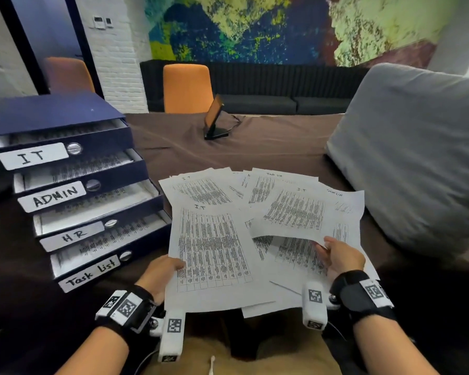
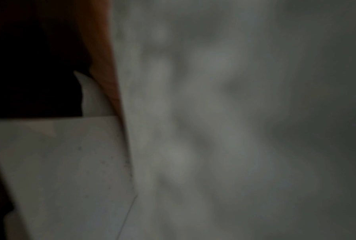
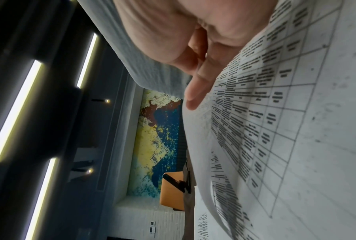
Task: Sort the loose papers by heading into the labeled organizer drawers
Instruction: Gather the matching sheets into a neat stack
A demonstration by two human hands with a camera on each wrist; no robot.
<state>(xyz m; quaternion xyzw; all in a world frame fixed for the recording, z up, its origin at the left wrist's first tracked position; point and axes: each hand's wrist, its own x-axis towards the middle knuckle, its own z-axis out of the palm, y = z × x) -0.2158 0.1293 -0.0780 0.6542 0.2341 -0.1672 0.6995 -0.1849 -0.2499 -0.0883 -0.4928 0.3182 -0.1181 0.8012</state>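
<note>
Head view | left grip [image 1: 161, 272] pinches IT sheet [image 1: 214, 253] | right grip [image 1: 341, 257] lifts another IT sheet [image 1: 295, 209]

left wrist view blurred and dark; left hand [image 1: 161, 272] fingers hidden under paper [image 1: 214, 255].

Office meeting room: labeled organizer drawers [image 1: 73, 190], orange chair [image 1: 187, 87] (wall mural).

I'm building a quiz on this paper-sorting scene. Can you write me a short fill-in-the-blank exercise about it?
1. The top drawer of the organizer is labeled ____.
2. The bottom drawer is labeled ____.
3. The sheet gripped by the left hand is headed ____.
4. The right hand lifts a sheet by its ____ edge.

Missing words: IT; Task List; IT; near
</note>
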